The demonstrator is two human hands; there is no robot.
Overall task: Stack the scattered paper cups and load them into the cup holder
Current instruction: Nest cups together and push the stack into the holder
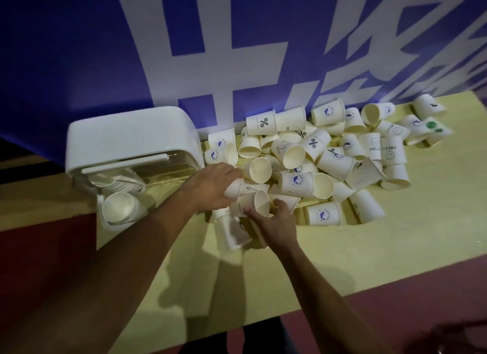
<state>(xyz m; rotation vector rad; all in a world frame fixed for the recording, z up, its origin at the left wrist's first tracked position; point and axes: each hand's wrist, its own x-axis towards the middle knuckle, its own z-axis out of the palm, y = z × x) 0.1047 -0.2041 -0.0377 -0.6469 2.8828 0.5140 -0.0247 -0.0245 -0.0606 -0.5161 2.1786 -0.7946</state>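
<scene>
Several white paper cups (pixel 334 153) lie scattered in a heap across the yellow table (pixel 342 253). My left hand (pixel 210 187) grips one cup (pixel 233 189) by its base at the heap's near left edge. My right hand (pixel 274 222) holds a second cup (pixel 254 203) lying on its side, with its mouth turned to the right. The white cup holder (pixel 126 140) stands to the left of the heap. Its clear front is open, and stacked cups (pixel 118 208) lie inside it.
A blue banner with big white characters (pixel 237 50) hangs right behind the table. More cups (pixel 232 230) lie under my hands. Dark red floor (pixel 39 261) shows left of and below the table. One cup at the far right carries green dots (pixel 432 125).
</scene>
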